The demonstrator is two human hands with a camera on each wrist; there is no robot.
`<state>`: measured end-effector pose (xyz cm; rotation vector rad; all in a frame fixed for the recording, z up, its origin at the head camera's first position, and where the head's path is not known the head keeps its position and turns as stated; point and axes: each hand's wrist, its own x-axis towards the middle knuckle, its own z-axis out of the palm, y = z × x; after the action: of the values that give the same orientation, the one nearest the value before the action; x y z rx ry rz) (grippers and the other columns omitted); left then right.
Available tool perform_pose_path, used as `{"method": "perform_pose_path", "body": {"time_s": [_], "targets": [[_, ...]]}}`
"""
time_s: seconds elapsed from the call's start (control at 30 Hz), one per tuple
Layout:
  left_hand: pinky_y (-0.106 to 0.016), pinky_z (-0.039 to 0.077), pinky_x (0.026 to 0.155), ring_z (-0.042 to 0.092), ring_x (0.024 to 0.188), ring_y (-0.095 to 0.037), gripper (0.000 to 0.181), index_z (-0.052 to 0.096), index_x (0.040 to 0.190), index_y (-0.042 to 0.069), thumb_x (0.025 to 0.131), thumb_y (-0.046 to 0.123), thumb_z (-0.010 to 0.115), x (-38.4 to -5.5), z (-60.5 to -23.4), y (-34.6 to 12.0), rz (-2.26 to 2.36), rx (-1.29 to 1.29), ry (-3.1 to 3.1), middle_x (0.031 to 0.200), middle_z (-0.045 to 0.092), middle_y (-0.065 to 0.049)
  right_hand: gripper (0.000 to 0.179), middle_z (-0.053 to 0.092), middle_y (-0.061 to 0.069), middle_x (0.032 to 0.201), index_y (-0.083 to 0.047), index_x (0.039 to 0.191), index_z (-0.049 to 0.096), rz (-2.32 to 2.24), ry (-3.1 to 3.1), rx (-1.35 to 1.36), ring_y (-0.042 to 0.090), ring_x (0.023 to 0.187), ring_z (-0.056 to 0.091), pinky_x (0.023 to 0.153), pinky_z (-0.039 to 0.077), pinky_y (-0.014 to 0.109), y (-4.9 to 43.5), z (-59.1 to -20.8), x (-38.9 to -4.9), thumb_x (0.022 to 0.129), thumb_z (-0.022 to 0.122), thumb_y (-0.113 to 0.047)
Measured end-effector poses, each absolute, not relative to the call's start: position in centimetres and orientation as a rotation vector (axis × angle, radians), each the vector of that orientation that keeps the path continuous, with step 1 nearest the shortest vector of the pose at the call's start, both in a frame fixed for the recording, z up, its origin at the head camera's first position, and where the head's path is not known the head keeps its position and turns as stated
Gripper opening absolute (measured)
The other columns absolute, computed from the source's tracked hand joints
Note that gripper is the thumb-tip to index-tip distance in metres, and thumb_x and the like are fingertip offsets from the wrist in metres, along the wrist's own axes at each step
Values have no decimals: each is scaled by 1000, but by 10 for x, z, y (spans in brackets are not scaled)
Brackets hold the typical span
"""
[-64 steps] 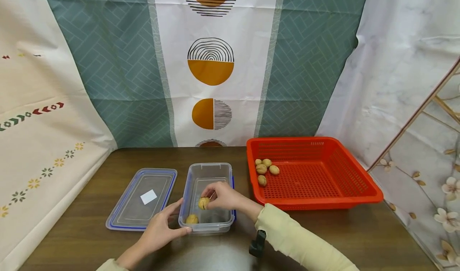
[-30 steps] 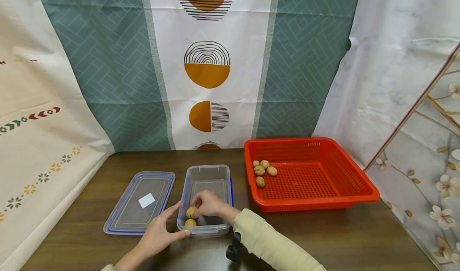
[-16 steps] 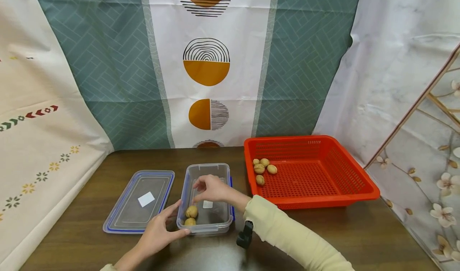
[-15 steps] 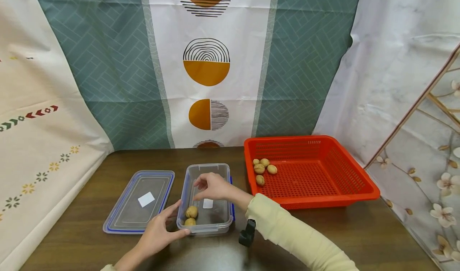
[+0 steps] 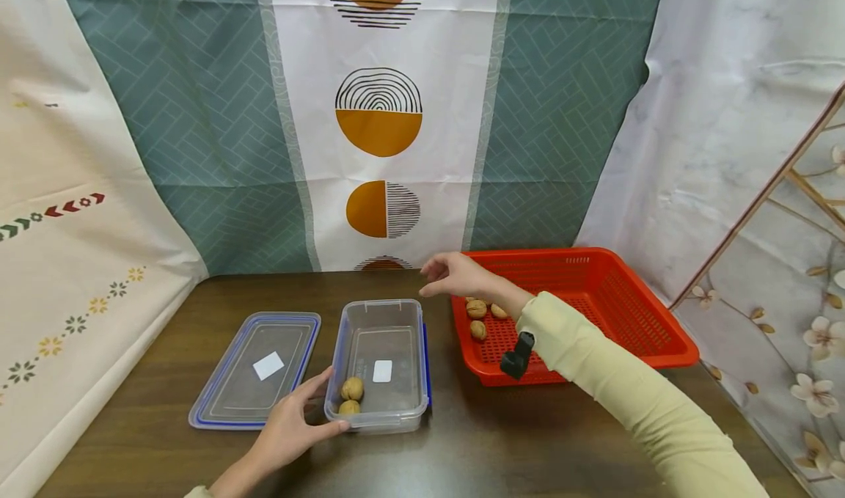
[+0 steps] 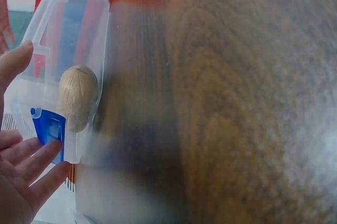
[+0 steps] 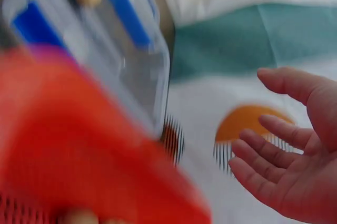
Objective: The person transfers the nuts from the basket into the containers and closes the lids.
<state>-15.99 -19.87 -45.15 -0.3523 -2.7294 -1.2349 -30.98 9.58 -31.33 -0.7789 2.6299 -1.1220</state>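
A clear plastic food container (image 5: 404, 344) with blue clips holds two walnuts (image 5: 353, 389) at its near left corner. My left hand (image 5: 290, 428) rests against that corner, thumb at the near wall. In the left wrist view its straight fingers touch a blue clip (image 6: 51, 129). My right hand (image 5: 458, 276) hangs in the air over the left rim of a red plastic basket (image 5: 581, 373); the right wrist view shows its fingers loosely bent with nothing between them. Several walnuts (image 5: 477, 309) lie at the basket's left side, some hidden behind the hand.
A clear lid (image 5: 227, 392) with a blue seal and a white label lies flat on the wooden table (image 5: 422, 469), left of the container. Patterned cloth (image 5: 224, 153) hangs behind the table and at both sides.
My right hand set a walnut beside the other in the container, let go of it, then rose away to the right towards the basket. The left hand has stayed at the container.
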Motion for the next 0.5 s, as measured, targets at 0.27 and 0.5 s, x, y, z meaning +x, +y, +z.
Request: {"method": "perform_pose_path", "body": {"time_s": [0.27, 0.5], "targets": [[-37, 51, 80, 58, 103, -24, 84, 45, 133, 7, 64, 38, 80, -161, -452, -199, -1232, -356, -2727, 126, 53, -11, 45, 60, 13, 106, 1, 117, 54, -1176, 2659, -525, 25, 94, 54, 85, 48, 39, 161, -329, -345, 81, 67, -22], [-37, 51, 80, 58, 103, -25, 84, 45, 133, 8, 64, 38, 80, -160, -453, -199, -1230, -344, -2733, 127, 52, -12, 49, 55, 15, 113, 2, 120, 51, -1253, 2602, -407, 27, 100, 52, 88, 45, 47, 199, -359, -362, 83, 65, -26]]}}
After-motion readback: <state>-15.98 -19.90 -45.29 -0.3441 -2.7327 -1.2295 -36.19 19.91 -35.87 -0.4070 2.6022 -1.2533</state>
